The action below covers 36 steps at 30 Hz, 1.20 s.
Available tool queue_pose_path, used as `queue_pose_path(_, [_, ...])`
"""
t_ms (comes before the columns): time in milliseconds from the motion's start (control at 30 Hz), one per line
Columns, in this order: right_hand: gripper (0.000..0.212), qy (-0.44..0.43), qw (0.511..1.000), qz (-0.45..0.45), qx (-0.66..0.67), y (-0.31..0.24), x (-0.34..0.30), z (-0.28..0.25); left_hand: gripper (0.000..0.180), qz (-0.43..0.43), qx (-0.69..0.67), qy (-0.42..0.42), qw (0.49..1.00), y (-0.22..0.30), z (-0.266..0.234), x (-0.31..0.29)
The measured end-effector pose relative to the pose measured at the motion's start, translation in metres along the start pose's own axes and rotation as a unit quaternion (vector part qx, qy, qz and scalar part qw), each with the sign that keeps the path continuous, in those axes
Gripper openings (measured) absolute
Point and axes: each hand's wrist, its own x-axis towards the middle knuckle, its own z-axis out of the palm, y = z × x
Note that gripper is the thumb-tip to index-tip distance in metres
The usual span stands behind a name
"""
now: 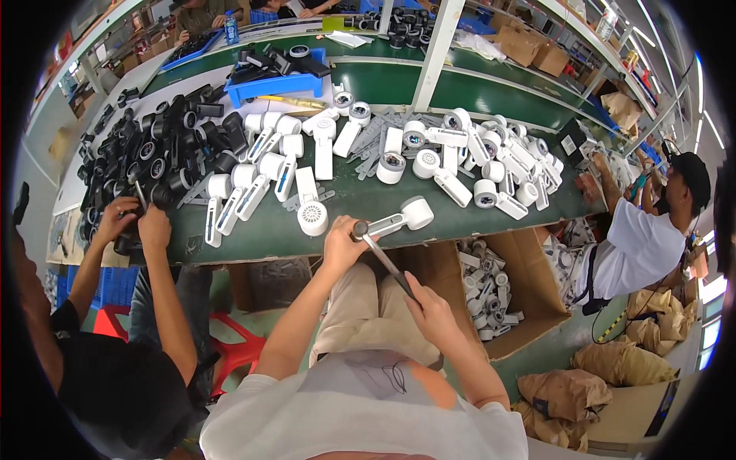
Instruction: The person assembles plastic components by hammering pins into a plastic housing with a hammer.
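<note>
At the table's front edge my left hand [343, 242] is closed around the handle end of a white handheld fan [416, 212]. The fan lies with its round head to the right. My right hand [432, 312] grips the dark handle of a hammer [389, 264], which slants up to the left. Its metal head is right beside my left fingers, over the fan's handle end; whether they touch I cannot tell. Close by on the table lies another white fan with a round grille [312, 218].
White fans [448, 136] and grey flat strips [369, 142] cover the green table [345, 207]. Black fans [157, 146] are heaped left, near a blue bin [277, 86]. A cardboard box [529, 307] of white parts stands below. Co-workers sit left [130, 383] and right [644, 230].
</note>
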Motion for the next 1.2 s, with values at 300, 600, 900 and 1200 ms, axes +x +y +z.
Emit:
queue_pose_path(300, [0.048,0.013,1.000,-0.001,0.002,0.007,-0.007,-0.003,0.026,0.004,0.004,-0.006,1.000,-0.005,0.000,0.001])
queue_pose_path(600, [0.049,0.006,0.999,-0.008,0.031,0.010,-0.005,0.008,0.026,-0.002,0.015,-0.009,1.000,0.004,-0.002,0.003])
queue_pose_path(900, [0.048,0.102,0.993,0.054,0.038,0.047,-0.004,-0.016,0.027,0.040,0.012,-0.019,0.999,0.001,-0.002,0.008])
queue_pose_path(1200, [0.048,0.141,0.986,0.076,0.055,0.066,-0.033,-0.029,0.023,0.034,0.006,-0.092,0.995,0.034,0.024,-0.002])
